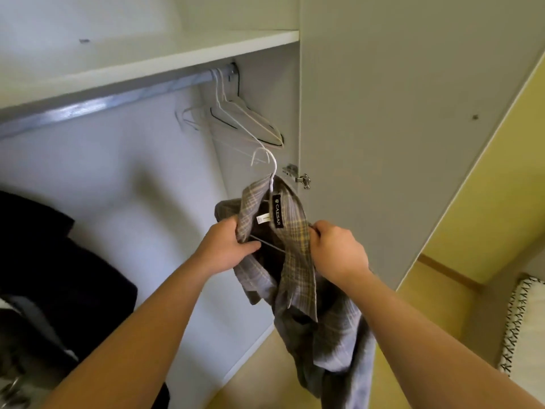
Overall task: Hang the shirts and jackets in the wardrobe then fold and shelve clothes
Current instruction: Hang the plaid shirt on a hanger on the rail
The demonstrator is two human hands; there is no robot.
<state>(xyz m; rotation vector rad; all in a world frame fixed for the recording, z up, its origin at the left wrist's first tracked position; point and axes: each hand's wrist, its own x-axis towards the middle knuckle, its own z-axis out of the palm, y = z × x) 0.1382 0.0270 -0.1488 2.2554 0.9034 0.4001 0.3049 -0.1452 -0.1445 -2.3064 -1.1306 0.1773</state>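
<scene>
A grey and yellow plaid shirt [298, 278] hangs between my hands in front of the open wardrobe. A white wire hanger [269, 163] sits inside its collar, with the hook sticking up above the neck label. My left hand [228, 245] grips the left side of the collar and my right hand [339, 249] grips the right side. The body of the shirt droops below my right forearm. The hanging rail [118, 98] runs under the top shelf [165, 59], above and to the left of the shirt.
Several bare hangers [250, 119] crowd the right end of the rail. Dark garments [59, 276] hang at the lower left. The open wardrobe door [398, 128] stands to the right with a hinge [298, 175] near the shirt. A patterned cushion [522, 323] lies at far right.
</scene>
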